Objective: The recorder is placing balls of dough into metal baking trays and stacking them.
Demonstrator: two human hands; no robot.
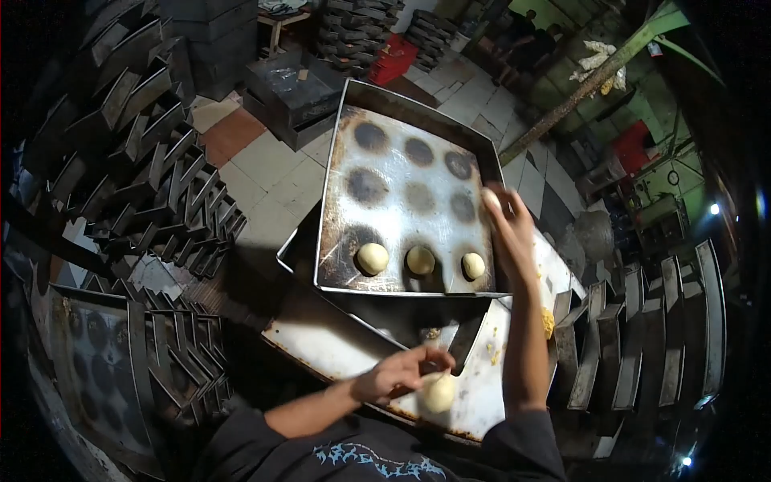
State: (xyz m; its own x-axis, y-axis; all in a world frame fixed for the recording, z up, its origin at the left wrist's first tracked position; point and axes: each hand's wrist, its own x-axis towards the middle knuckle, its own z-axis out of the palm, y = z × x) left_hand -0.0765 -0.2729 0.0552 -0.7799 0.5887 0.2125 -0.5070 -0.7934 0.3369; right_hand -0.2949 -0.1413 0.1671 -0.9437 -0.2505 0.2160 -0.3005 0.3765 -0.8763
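Note:
A square metal baking tray (412,199) with a worn, stained floor lies before me, with dough balls in a row along its near side: a left ball (373,259), a middle ball (421,261) and a right ball (473,265). My left hand (400,373) is curled around the top of a larger dough piece (438,393) at the table's near edge, its fingers touching it. Blurred, my right hand (511,226) is at the tray's right wall; its grip there is unclear. Beneath, turned at an angle, another tray (391,316) shows partly.
A white table (325,337) with rusty edges carries yellow crumbs and a yellow lump (547,323) at the right. Stacked metal pans (132,144) rise at left, more pans (632,337) at right. Dark boxes (295,90) and a red crate (393,58) stand on the tiled floor. People sit far back.

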